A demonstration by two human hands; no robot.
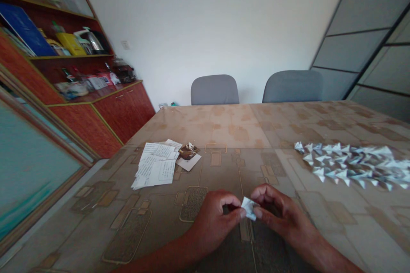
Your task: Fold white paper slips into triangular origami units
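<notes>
A small folded piece of paper [249, 208], white with faint print, is held just above the table near its front. My left hand [214, 212] pinches its left side between thumb and forefinger. From the other side, my right hand [279, 210] grips the paper with thumb and fingertips. Part of the paper is hidden behind the fingers. Beyond my left hand lies a loose stack of printed paper sheets [156, 164]. To the far right stand several folded paper pieces [349, 161] with pointed tips, set in rows.
The table [224, 123] has a patterned brown cover. A cut picture [188, 152] lies beside the sheets. Two grey chairs [214, 89] stand at the far edge. A red-brown cabinet [124, 108] with loaded shelves is on the left, and grey panels [358, 51] are on the right.
</notes>
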